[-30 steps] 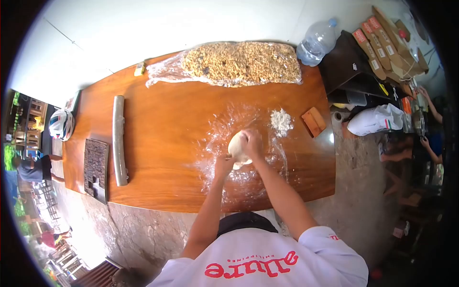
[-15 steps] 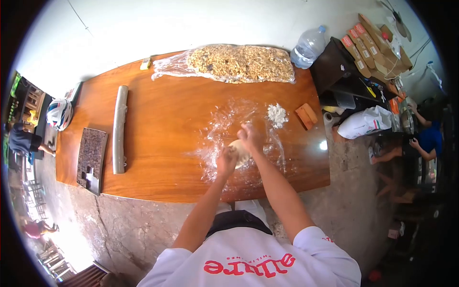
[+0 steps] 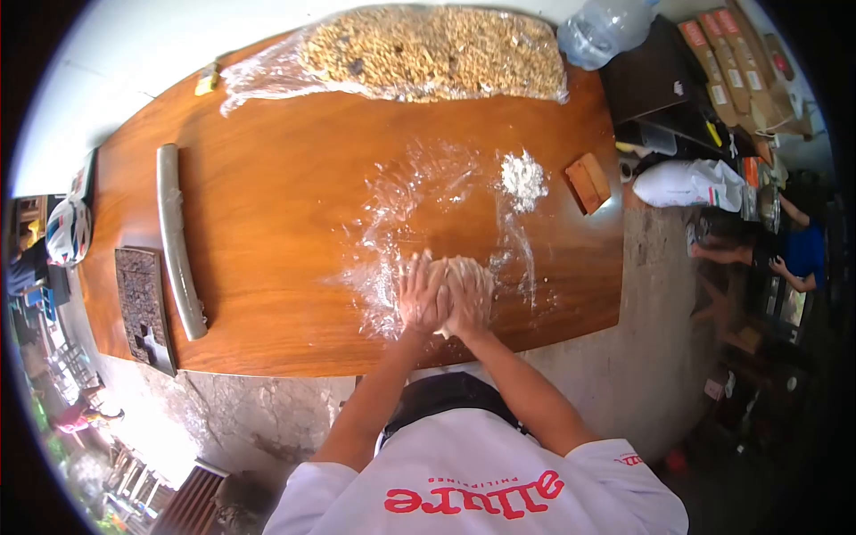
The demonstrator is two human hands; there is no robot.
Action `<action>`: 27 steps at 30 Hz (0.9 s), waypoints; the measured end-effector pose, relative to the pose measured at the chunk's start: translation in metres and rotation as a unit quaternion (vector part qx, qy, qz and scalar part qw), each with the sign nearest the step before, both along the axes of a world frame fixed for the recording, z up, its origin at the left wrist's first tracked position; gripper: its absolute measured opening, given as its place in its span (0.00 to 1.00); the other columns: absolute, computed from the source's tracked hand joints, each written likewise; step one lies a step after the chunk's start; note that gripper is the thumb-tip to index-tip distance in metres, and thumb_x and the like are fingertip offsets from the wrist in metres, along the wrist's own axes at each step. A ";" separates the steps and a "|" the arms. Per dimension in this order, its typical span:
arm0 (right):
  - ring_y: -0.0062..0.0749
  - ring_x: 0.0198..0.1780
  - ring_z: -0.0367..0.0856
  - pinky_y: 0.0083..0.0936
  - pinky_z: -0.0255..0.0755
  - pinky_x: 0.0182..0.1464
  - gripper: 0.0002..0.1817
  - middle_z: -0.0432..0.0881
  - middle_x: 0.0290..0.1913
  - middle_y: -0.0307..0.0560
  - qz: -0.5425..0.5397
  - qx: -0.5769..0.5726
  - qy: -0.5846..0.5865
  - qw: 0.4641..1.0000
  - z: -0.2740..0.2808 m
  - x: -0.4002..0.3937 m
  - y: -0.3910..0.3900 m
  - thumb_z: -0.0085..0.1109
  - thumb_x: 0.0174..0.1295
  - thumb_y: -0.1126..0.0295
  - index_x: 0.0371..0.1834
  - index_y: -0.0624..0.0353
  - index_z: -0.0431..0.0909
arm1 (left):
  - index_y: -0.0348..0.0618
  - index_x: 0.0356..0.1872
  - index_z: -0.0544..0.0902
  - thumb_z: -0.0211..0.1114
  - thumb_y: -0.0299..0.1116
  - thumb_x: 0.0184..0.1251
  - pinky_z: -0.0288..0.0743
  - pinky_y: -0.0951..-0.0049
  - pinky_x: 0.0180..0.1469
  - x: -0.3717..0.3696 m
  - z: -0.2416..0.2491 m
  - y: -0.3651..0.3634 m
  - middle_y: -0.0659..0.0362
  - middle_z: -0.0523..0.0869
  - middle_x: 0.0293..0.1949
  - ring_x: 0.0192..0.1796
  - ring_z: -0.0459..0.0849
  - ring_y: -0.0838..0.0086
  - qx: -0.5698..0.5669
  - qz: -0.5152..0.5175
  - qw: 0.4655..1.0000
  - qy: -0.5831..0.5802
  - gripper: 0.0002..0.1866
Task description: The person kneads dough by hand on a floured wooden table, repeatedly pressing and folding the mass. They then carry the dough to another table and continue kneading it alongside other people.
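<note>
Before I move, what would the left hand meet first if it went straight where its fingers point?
Sliding over the floury table, the left hand would probably meet the plastic bag at the far side first; how far it tilts downward is hard to judge.

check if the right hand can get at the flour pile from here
Probably yes: the right hand is pressed on the dough and would have to lift off it, but only flat, flour-dusted table seems to lie between it and the flour pile.
</note>
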State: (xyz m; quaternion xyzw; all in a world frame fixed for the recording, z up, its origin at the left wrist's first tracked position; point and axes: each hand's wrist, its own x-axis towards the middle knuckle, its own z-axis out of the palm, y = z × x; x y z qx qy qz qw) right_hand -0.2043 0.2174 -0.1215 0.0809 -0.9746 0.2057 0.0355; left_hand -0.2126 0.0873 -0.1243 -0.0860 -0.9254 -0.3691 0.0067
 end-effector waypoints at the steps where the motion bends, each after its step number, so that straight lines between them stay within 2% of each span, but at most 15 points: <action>1: 0.56 0.78 0.59 0.61 0.49 0.76 0.29 0.67 0.74 0.58 -0.002 -0.002 -0.017 1.000 0.002 -0.020 0.002 0.53 0.67 0.58 0.72 0.50 0.71 | 0.54 0.72 0.74 0.53 0.44 0.70 0.55 0.38 0.75 -0.020 0.004 0.002 0.41 0.65 0.75 0.77 0.62 0.43 -0.049 0.032 0.998 0.005 0.29; 5: 0.55 0.79 0.57 0.62 0.45 0.76 0.32 0.62 0.77 0.56 0.014 0.040 -0.030 0.999 -0.007 -0.081 0.006 0.55 0.66 0.56 0.75 0.46 0.67 | 0.59 0.73 0.73 0.54 0.44 0.69 0.53 0.35 0.75 -0.082 -0.006 -0.001 0.41 0.65 0.75 0.78 0.59 0.43 -0.061 0.020 0.998 -0.013 0.29; 8: 0.56 0.79 0.55 0.62 0.44 0.77 0.34 0.60 0.78 0.56 0.002 0.042 -0.040 0.998 -0.005 -0.153 0.003 0.55 0.65 0.57 0.77 0.45 0.64 | 0.55 0.74 0.72 0.53 0.41 0.71 0.50 0.39 0.78 -0.128 -0.012 -0.002 0.41 0.63 0.76 0.80 0.55 0.44 -0.071 0.063 0.995 -0.028 0.29; 10: 0.57 0.79 0.55 0.61 0.44 0.77 0.35 0.60 0.78 0.56 -0.018 0.036 -0.016 0.999 0.005 -0.190 -0.002 0.55 0.65 0.58 0.78 0.45 0.63 | 0.49 0.73 0.72 0.49 0.39 0.74 0.45 0.44 0.80 -0.164 -0.013 -0.008 0.41 0.63 0.76 0.80 0.56 0.45 -0.056 0.130 0.989 0.041 0.27; 13: 0.54 0.76 0.63 0.52 0.51 0.77 0.32 0.67 0.74 0.57 -0.021 -0.034 0.044 0.998 0.003 -0.225 -0.002 0.55 0.63 0.63 0.74 0.48 0.70 | 0.46 0.74 0.70 0.48 0.35 0.75 0.43 0.46 0.82 -0.169 -0.019 -0.001 0.41 0.62 0.77 0.80 0.55 0.45 -0.087 0.184 0.978 0.038 0.27; 14: 0.51 0.73 0.67 0.47 0.56 0.76 0.28 0.72 0.70 0.57 -0.046 -0.224 -0.016 0.973 -0.009 -0.236 0.004 0.56 0.62 0.67 0.69 0.51 0.75 | 0.46 0.73 0.71 0.49 0.35 0.74 0.45 0.47 0.81 -0.160 -0.022 0.005 0.40 0.62 0.76 0.80 0.55 0.44 -0.102 0.198 0.973 0.062 0.26; 15: 0.48 0.71 0.71 0.41 0.60 0.75 0.24 0.77 0.66 0.56 -0.066 -0.407 -0.076 0.908 -0.013 -0.247 0.012 0.56 0.61 0.70 0.64 0.55 0.79 | 0.45 0.72 0.72 0.50 0.33 0.74 0.48 0.47 0.80 -0.147 -0.013 0.011 0.40 0.64 0.75 0.79 0.57 0.43 -0.100 0.196 0.974 0.061 0.26; 16: 0.42 0.67 0.76 0.36 0.66 0.71 0.19 0.82 0.61 0.56 -0.092 -0.477 -0.001 0.874 -0.010 -0.249 0.025 0.55 0.59 0.77 0.55 0.61 0.83 | 0.44 0.71 0.73 0.50 0.31 0.73 0.51 0.47 0.79 -0.124 -0.005 0.017 0.39 0.65 0.74 0.78 0.59 0.42 -0.100 0.193 0.975 0.055 0.25; 17: 0.38 0.67 0.76 0.35 0.66 0.71 0.18 0.82 0.61 0.55 -0.112 -0.475 -0.017 0.873 -0.001 -0.243 0.043 0.53 0.63 0.78 0.55 0.63 0.82 | 0.43 0.68 0.75 0.52 0.30 0.74 0.62 0.46 0.73 -0.100 -0.005 0.026 0.40 0.71 0.68 0.71 0.69 0.42 -0.081 0.226 0.970 0.040 0.23; 18: 0.38 0.66 0.77 0.35 0.67 0.71 0.17 0.83 0.60 0.55 -0.112 -0.466 -0.034 0.877 0.008 -0.232 0.054 0.52 0.65 0.77 0.56 0.64 0.81 | 0.42 0.66 0.78 0.50 0.32 0.77 0.66 0.46 0.68 -0.079 0.000 0.034 0.41 0.77 0.60 0.63 0.74 0.44 -0.048 0.258 0.965 -0.014 0.20; 20: 0.42 0.62 0.81 0.37 0.71 0.67 0.16 0.85 0.56 0.55 -0.144 -0.416 -0.133 0.888 0.024 -0.201 0.057 0.52 0.71 0.71 0.57 0.63 0.81 | 0.38 0.60 0.79 0.53 0.34 0.75 0.70 0.47 0.62 -0.040 0.014 0.046 0.40 0.79 0.55 0.58 0.76 0.44 0.017 0.288 0.957 -0.038 0.19; 22: 0.46 0.60 0.81 0.41 0.72 0.66 0.17 0.85 0.57 0.57 0.008 -0.162 -0.078 0.984 -0.013 -0.174 0.049 0.54 0.72 0.66 0.57 0.63 0.82 | 0.36 0.57 0.80 0.55 0.36 0.74 0.72 0.48 0.59 -0.037 0.026 0.042 0.39 0.80 0.53 0.56 0.77 0.44 0.037 0.299 0.952 -0.058 0.18; 24: 0.49 0.62 0.79 0.43 0.69 0.67 0.18 0.83 0.59 0.58 -0.009 -0.220 -0.079 0.972 0.003 -0.137 0.024 0.55 0.72 0.64 0.59 0.62 0.81 | 0.34 0.53 0.81 0.57 0.38 0.72 0.73 0.46 0.52 -0.029 0.030 0.019 0.37 0.80 0.51 0.48 0.80 0.43 0.126 0.268 0.941 -0.161 0.18; 25: 0.50 0.63 0.78 0.43 0.68 0.69 0.19 0.82 0.60 0.58 0.002 -0.206 -0.050 0.977 0.020 -0.117 0.016 0.54 0.71 0.66 0.59 0.63 0.80 | 0.34 0.53 0.81 0.57 0.38 0.72 0.73 0.46 0.52 -0.032 0.034 0.008 0.37 0.80 0.51 0.48 0.80 0.43 0.129 0.273 0.941 -0.152 0.18; 27: 0.52 0.64 0.77 0.44 0.66 0.70 0.19 0.81 0.61 0.59 0.025 -0.150 0.044 0.987 0.037 -0.063 -0.002 0.54 0.68 0.69 0.60 0.64 0.79 | 0.37 0.56 0.80 0.58 0.42 0.72 0.73 0.50 0.58 -0.037 0.043 -0.011 0.38 0.80 0.57 0.58 0.78 0.44 0.096 0.290 0.941 -0.147 0.21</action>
